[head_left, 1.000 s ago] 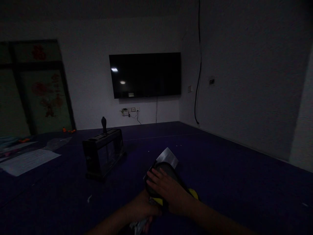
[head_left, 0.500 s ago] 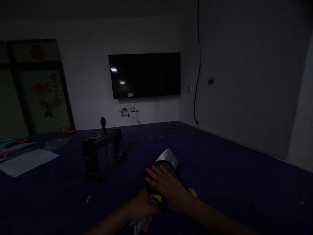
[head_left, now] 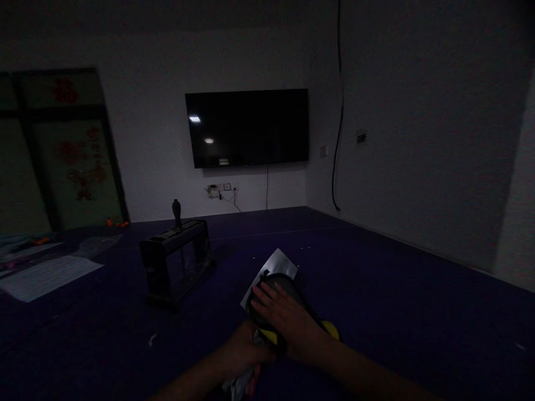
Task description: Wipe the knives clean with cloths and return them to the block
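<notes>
My right hand (head_left: 288,320) lies flat, fingers stretched out, on a dark grey cloth (head_left: 261,320) with a black edge and yellow underside (head_left: 330,328). Out from beneath the cloth's far edge juts a flat, shiny metal plate (head_left: 276,264) with square corners, like a broad blade; the rest of it is covered. Just left of and below the cloth, my left hand (head_left: 246,351) is closed around a crumpled silvery-grey thing (head_left: 238,387), whose kind I cannot make out. Whether that joins the metal plate is hidden by the cloth and the hands.
A black frame-like box (head_left: 175,262) with clear sides stands left, a small dark vase (head_left: 176,211) on top. Paper sheets (head_left: 50,275) lie farther left on the purple surface (head_left: 376,312). A television (head_left: 251,128) hangs on the wall; a black cable (head_left: 337,150) dangles at right.
The metal plate has shifted toward the upper left, and more of it shows along the cloth's left edge. Both hands and the cloth have barely moved.
</notes>
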`<action>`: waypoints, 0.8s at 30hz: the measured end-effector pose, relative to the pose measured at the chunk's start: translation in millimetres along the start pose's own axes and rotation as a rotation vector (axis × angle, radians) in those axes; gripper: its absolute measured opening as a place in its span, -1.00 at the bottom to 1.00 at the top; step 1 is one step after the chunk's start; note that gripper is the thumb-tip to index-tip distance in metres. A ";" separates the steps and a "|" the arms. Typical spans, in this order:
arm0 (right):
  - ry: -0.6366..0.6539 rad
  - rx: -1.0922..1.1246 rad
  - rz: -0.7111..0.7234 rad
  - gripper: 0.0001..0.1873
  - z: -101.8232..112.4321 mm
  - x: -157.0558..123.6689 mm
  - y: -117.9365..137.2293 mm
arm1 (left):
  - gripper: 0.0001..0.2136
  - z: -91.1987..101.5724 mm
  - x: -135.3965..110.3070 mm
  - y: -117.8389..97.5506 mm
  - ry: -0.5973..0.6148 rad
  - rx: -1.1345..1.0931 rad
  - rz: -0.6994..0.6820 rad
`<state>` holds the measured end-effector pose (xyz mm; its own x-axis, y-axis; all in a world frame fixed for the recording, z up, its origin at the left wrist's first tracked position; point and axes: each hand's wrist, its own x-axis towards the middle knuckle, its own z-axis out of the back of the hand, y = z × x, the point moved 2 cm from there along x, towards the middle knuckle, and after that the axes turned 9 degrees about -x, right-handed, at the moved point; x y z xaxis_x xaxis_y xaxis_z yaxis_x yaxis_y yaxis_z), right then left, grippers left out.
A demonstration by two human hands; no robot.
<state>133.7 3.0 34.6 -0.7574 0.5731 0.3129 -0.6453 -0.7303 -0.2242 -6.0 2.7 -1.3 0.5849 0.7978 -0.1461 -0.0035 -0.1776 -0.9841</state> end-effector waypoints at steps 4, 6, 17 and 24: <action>-0.012 0.010 0.002 0.06 -3.6 -0.3 -1.6 | -0.49 0.8 1.3 -1.4 0.034 0.014 0.024; -0.021 0.007 0.013 0.06 -2.9 -1.1 -1.1 | -0.45 -0.1 0.7 -3.3 0.040 0.030 0.027; -0.040 -0.040 -0.054 0.04 2.3 -2.4 4.0 | -0.46 -5.3 -3.7 -14.7 0.051 0.248 0.126; -0.020 -0.033 -0.063 0.08 2.6 0.5 6.4 | -0.49 -4.0 -1.0 -6.6 -0.020 0.150 0.105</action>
<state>129.4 -2.3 35.7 -0.7135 0.6096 0.3456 -0.6945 -0.6806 -0.2334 -3.4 0.7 5.7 0.5587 0.7909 -0.2497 -0.1853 -0.1744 -0.9671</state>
